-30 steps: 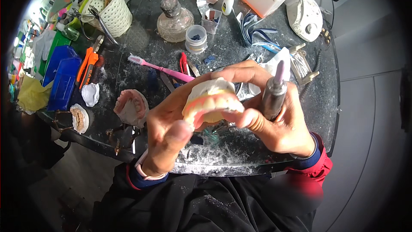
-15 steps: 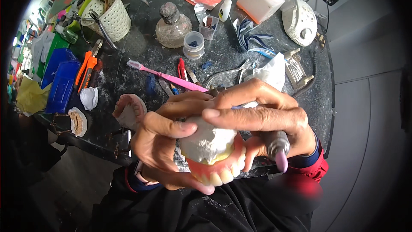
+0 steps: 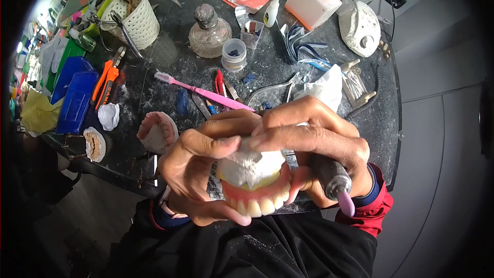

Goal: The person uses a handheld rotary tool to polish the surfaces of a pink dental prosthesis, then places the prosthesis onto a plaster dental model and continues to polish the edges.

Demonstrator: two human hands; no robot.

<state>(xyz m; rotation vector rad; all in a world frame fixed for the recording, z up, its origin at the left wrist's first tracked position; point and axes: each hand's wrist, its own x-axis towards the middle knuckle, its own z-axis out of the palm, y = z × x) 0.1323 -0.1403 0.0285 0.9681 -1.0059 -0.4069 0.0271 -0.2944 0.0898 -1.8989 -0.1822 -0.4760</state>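
Between both hands is a denture (image 3: 256, 195) with pink gum and ivory teeth, seated on a white plaster cast (image 3: 252, 170). The teeth point down toward my lap. My left hand (image 3: 190, 175) grips its left side, thumb below and fingers over the plaster. From the other side my right hand (image 3: 329, 139) steadies the cast with its fingertips. That same hand also clasps a dark rotary handpiece (image 3: 333, 179), whose pink grinding tip (image 3: 346, 204) points down to the right, apart from the denture. Part of the handpiece is hidden by the fingers.
Just beyond my hands lies a pink toothbrush (image 3: 206, 92). To the left are another denture model (image 3: 158, 131), a small tooth cast (image 3: 94, 144) and orange-handled pliers (image 3: 105, 82). A glass burner (image 3: 210, 36), plastic jug (image 3: 313, 1) and white respirator (image 3: 359, 30) stand farther back.
The denture and cast have turned slightly, so the front teeth face me more squarely and sit a little higher. The handpiece has shifted slightly downward and to the right.
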